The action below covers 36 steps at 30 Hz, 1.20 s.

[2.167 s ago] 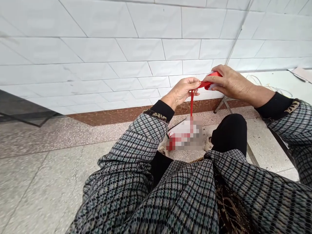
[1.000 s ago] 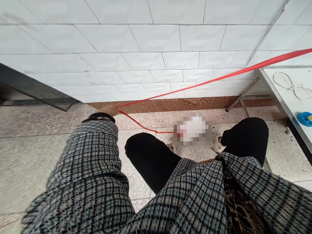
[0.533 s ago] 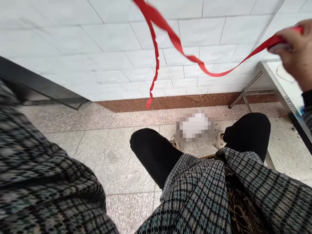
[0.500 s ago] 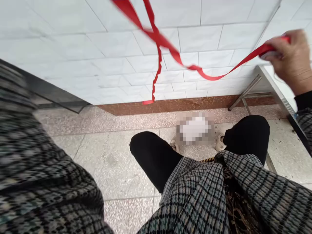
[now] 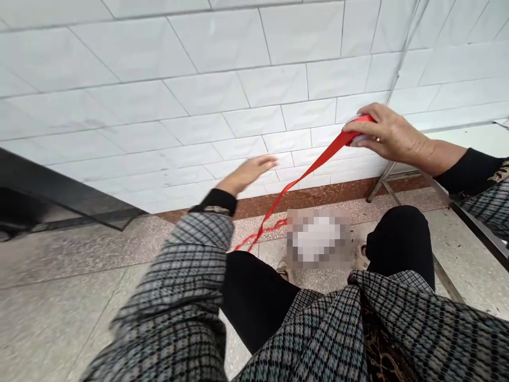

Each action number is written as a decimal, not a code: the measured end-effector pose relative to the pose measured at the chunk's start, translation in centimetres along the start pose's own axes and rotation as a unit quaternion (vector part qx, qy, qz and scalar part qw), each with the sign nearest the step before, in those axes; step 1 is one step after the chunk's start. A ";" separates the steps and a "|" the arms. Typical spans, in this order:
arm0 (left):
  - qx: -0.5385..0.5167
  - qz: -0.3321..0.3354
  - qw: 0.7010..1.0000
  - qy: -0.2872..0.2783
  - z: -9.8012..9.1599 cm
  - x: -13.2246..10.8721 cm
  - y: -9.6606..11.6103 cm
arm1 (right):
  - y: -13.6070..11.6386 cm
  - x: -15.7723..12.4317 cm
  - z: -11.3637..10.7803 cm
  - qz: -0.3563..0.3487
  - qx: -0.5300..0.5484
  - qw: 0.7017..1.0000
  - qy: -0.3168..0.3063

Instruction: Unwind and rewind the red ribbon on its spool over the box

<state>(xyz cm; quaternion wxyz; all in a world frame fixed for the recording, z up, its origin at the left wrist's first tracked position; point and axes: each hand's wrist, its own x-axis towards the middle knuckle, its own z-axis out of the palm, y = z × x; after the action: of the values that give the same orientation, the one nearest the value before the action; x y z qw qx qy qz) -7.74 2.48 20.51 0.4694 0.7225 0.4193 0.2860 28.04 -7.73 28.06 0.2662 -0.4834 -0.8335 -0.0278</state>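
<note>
My right hand [image 5: 392, 132] grips a spool of red ribbon [image 5: 361, 130] with a whitish rim, fingers on top and thumb beneath. From the spool a length of red ribbon [image 5: 302, 178] runs slantwise down to the left, twisting on itself, and passes out of sight behind my left knee. Another crinkled part of it [image 5: 272, 227] trails near the floor. My left hand [image 5: 250, 174] is stretched out in front of the wall, left of the ribbon and apart from it. Its visible fingers are extended and hold nothing.
White tiles cover the wall [image 5: 214, 42] ahead, above a brown skirting strip [image 5: 338, 192]. A metal-framed table [image 5: 477, 225] stands at the right. On the left is a dark panel [image 5: 91, 185]. A blurred-out whitish patch [image 5: 318, 239] lies on the floor between my feet.
My right hand has come left and down with the spool. My left hand has entered the view. The ribbon's loose length, formerly raised at the top, now hangs down toward the floor.
</note>
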 end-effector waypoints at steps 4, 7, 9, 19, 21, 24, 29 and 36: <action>-0.220 0.075 0.971 -0.055 6.5 1.8 1.6 | -1.3 0.2 1.3 -0.013 0.005 1.000 -0.024; -0.307 0.082 0.941 -0.116 10.5 1.7 2.6 | -0.8 -0.3 1.9 -0.024 0.027 0.999 -0.035; -0.335 0.077 0.930 -0.130 11.8 1.2 2.6 | -0.2 -0.8 2.2 -0.029 0.047 0.997 -0.047; -0.429 -0.010 0.894 -0.126 12.7 -0.3 -0.7 | 1.2 -2.7 6.8 -0.031 0.166 0.978 -0.122; -0.431 -0.042 0.890 -0.143 12.5 -0.3 -1.7 | 1.4 -3.0 8.2 -0.022 0.187 0.973 -0.133; -0.436 -0.073 0.885 -0.148 12.2 -0.3 -3.4 | 1.5 -3.7 10.5 -0.017 0.231 0.960 -0.155; -0.473 -0.099 0.870 -0.101 11.8 0.1 -6.2 | 1.4 -4.8 14.2 0.081 0.257 0.949 -0.162; -0.459 -0.108 0.878 -0.086 12.0 0.1 -9.2 | 3.2 -4.2 18.6 0.191 0.260 0.920 -0.222</action>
<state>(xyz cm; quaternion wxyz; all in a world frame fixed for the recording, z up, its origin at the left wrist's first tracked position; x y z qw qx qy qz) -1.08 -0.82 7.30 0.8103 0.3984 0.2742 0.3308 24.58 -3.70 9.44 0.1910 -0.5409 -0.7407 0.3497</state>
